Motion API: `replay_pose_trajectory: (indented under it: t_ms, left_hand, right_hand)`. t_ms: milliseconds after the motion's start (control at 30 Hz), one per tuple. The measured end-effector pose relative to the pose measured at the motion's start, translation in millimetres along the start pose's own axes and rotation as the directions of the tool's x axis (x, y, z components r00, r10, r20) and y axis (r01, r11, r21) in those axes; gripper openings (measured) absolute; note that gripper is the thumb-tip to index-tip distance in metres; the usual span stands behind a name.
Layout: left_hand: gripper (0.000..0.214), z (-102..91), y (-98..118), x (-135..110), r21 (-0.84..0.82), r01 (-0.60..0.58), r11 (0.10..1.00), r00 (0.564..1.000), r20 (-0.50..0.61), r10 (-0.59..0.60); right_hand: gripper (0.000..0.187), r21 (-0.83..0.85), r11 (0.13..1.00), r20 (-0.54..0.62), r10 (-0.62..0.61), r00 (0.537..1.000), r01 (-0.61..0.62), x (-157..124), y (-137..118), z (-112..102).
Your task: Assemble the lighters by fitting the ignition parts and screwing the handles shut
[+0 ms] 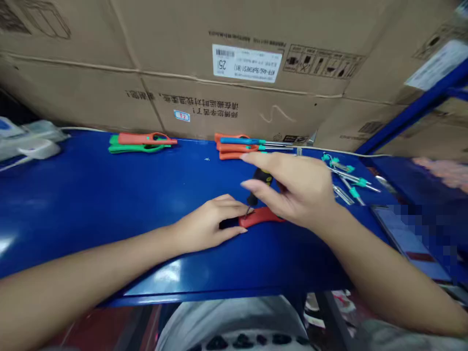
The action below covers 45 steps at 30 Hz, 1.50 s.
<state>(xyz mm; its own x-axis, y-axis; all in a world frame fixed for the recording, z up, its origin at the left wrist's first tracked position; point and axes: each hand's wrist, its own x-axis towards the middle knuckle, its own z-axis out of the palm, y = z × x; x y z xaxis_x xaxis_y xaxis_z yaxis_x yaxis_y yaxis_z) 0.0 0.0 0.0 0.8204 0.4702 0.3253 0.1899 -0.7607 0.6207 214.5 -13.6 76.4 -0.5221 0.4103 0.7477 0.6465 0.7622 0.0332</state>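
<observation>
Pinching a red-handled tool near the worktop's front edge, our left hand lies low; our right hand clasps a black-handled screwdriver.

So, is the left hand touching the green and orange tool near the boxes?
No, the left hand holds a red tool in front; the green and orange tool lies apart.

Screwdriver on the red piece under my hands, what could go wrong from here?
The screwdriver tip sits right by the left hand; a slip could jab its fingers.
The red piece lies flat, pinned only by that hand, so it might skid on the smooth blue table.
</observation>
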Motion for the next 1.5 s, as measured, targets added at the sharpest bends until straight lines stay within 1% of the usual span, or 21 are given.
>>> replay_pose_trajectory:
  t_ms: [100,167,200,267,333,400,500,567,633,700,767,800,900,967,1067,1133,1233,1300,1367,1433,1500]
  left_hand:
    - [0.034,1.8,-5,-1,0.004,-0.005,1.000,1.000,-0.030,0.005]
    - [0.036,2.9,-8,-2,0.009,-0.006,1.000,0.999,-0.039,0.007]
    - [0.036,3.3,-9,-2,0.011,-0.007,1.000,0.999,-0.040,0.007]
    - [0.036,3.8,-10,-2,0.011,-0.009,1.000,0.999,-0.038,0.009]
    - [0.035,3.9,-10,-2,0.011,-0.015,1.000,0.999,-0.046,0.015]
    - [0.035,3.9,-10,-2,0.011,-0.021,1.000,0.998,-0.057,0.022]
    - [0.036,4.0,-9,-1,0.002,-0.031,1.000,0.998,-0.062,0.031]
    - [0.036,4.2,-9,-1,0.001,-0.032,0.999,0.998,-0.060,0.032]
    - [0.035,4.3,-10,-1,0.008,-0.031,0.999,0.998,-0.059,0.032]
    - [0.033,4.3,-10,-2,0.016,-0.028,0.999,0.998,-0.058,0.029]
    - [0.033,4.1,-11,-3,0.017,-0.023,1.000,0.998,-0.059,0.024]
    - [0.034,4.0,-11,-3,0.016,-0.018,1.000,0.998,-0.058,0.019]
    - [0.033,3.8,-10,-3,0.015,-0.009,1.000,0.998,-0.057,0.010]
    - [0.030,3.6,-10,-2,0.014,-0.013,1.000,0.998,-0.056,0.014]
    - [0.032,3.3,-9,-1,0.005,-0.015,1.000,0.999,-0.051,0.016]
    - [0.034,3.1,-8,-1,0.002,-0.018,1.000,0.998,-0.055,0.018]
    - [0.034,3.4,-9,-2,0.006,-0.021,1.000,0.998,-0.062,0.022]
    - [0.034,4.0,-10,-2,0.009,-0.019,1.000,0.998,-0.062,0.019]
    - [0.034,4.5,-11,-3,0.008,-0.020,1.000,0.998,-0.063,0.020]
    - [0.035,4.6,-11,-3,0.005,-0.023,1.000,0.998,-0.061,0.023]
    - [0.034,4.3,-11,-2,0.000,-0.024,1.000,0.998,-0.063,0.024]
  right_hand:
    - [0.041,0.368,0.911,0.159,0.135,0.978,-0.185,-6,-2,4]
    - [0.038,0.489,0.836,0.178,0.184,0.967,-0.250,-9,0,8]
    - [0.035,0.513,0.821,0.145,0.203,0.969,-0.249,-10,1,9]
    - [0.027,0.463,0.869,-0.003,0.197,0.980,-0.173,-11,5,12]
    - [0.025,0.346,0.935,-0.121,0.126,0.985,-0.077,-12,9,13]
    - [0.026,0.310,0.949,-0.094,0.098,0.991,-0.064,-13,11,13]
    - [0.039,0.423,0.881,0.081,0.197,0.977,-0.213,-14,12,13]
    - [0.037,0.476,0.844,0.113,0.221,0.969,-0.248,-15,13,13]
    - [0.030,0.461,0.870,0.018,0.188,0.982,-0.175,-15,14,14]
    - [0.029,0.386,0.921,-0.090,0.094,0.991,-0.052,-16,13,12]
    - [0.030,0.365,0.931,-0.103,0.012,0.995,0.026,-15,11,10]
    - [0.031,0.400,0.916,-0.067,0.006,0.998,0.021,-15,9,8]
    - [0.035,0.536,0.839,0.059,0.071,0.996,-0.091,-12,2,4]
    - [0.026,0.518,0.851,0.021,0.089,0.996,-0.087,-11,0,3]
    - [0.020,0.287,0.958,-0.131,0.028,0.991,0.011,-12,2,2]
    - [0.024,0.191,0.981,-0.128,0.002,0.992,0.023,-13,3,3]
    - [0.037,0.331,0.940,0.011,0.079,0.997,-0.078,-15,4,4]
    - [0.033,0.415,0.901,0.049,0.120,0.992,-0.129,-15,4,5]
    - [0.025,0.363,0.927,-0.032,0.115,0.993,-0.096,-15,5,5]
    - [0.024,0.236,0.972,-0.125,0.054,0.991,-0.023,-15,6,5]
    - [0.027,0.211,0.978,-0.112,0.029,0.993,-0.004,-14,5,4]
